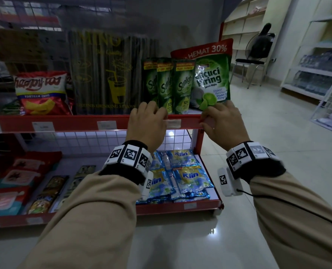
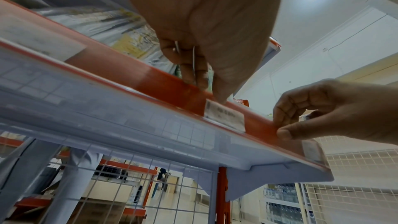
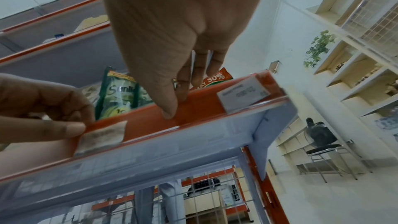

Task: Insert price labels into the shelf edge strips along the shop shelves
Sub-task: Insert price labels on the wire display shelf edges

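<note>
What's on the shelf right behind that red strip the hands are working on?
Behind the red strip stand green Sunlight pouches and a larger dish-soap pouch. The left hand and right hand cover the pouches' bottoms.

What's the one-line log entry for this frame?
step: seating price label in shelf edge strip | left hand: pinching label | right hand: pinching strip | label: partly in

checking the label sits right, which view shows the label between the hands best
The left wrist view: the label sits unobstructed in the red strip, its print partly visible, between the left hand and right hand. In the head view it is a pale sliver half hidden by knuckles. In the right wrist view it is blurred at the left thumb.
</note>
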{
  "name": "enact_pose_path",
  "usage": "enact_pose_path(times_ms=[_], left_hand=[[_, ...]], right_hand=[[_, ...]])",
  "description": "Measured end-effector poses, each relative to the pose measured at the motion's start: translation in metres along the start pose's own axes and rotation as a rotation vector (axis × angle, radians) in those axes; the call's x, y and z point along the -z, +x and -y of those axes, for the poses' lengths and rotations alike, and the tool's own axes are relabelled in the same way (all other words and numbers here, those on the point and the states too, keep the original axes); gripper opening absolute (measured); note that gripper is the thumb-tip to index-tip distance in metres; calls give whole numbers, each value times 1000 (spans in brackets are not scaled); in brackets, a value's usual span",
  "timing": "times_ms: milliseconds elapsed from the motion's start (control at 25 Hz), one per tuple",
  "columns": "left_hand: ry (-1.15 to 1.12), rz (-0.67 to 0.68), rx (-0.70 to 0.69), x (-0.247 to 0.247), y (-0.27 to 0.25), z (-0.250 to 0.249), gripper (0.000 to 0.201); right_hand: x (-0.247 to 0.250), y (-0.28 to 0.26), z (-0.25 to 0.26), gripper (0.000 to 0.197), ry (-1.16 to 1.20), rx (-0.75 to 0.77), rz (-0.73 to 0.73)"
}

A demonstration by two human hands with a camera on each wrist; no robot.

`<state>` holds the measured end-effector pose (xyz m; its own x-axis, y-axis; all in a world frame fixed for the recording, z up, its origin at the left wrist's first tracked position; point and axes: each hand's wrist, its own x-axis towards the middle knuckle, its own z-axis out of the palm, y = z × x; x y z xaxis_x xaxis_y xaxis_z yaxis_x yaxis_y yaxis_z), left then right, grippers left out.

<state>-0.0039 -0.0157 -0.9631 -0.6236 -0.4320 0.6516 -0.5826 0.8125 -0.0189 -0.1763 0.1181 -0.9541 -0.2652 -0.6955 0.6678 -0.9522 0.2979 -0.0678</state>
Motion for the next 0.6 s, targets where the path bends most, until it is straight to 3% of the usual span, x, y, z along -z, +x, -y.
enact_pose_path(times_ms=[200,360,480,600], left_hand=[[0,-81,-70,-9,0,-28,28],[-34,54,-221,-20,4,-73,55],[-2,111,-201,-23,8,-90,69],[3,106,-177,-21,12,-93,66]], right_hand=[[5,-9,-36,18,-54,-95,-66],[4,-13,-48,17,-19,-54,-74],[6,-12,-51,17,3,-45,-42],[10,-10,-56,17,5,-37,-20]])
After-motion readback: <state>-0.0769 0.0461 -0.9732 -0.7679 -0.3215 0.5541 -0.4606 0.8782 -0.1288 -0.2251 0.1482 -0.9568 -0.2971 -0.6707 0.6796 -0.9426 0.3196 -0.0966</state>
